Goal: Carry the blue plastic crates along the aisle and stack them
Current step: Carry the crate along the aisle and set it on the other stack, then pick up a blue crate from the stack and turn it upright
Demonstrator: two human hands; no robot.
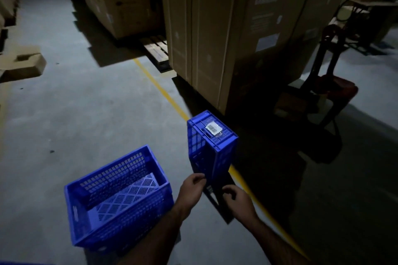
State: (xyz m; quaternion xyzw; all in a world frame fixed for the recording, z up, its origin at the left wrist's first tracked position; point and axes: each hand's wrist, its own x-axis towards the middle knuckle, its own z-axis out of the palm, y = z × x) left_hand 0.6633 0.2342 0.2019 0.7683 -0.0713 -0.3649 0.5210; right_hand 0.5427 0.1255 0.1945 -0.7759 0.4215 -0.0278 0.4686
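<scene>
A blue slotted crate (120,211) sits open side up on the concrete floor at lower left, seemingly nested on another blue crate under it. A second blue crate (212,142) is tipped on its side, a white barcode label on its upper face. My left hand (191,189) grips its near left edge. My right hand (237,200) holds its near lower edge, which is in shadow. Both forearms reach in from the bottom of the view.
Tall cardboard cartons (226,34) on a wooden pallet (157,49) stand just beyond the crate. A red hand pallet truck (329,88) is parked at right. A yellow floor line (163,92) runs diagonally. A flattened box (23,62) lies at left. Open floor lies to the left.
</scene>
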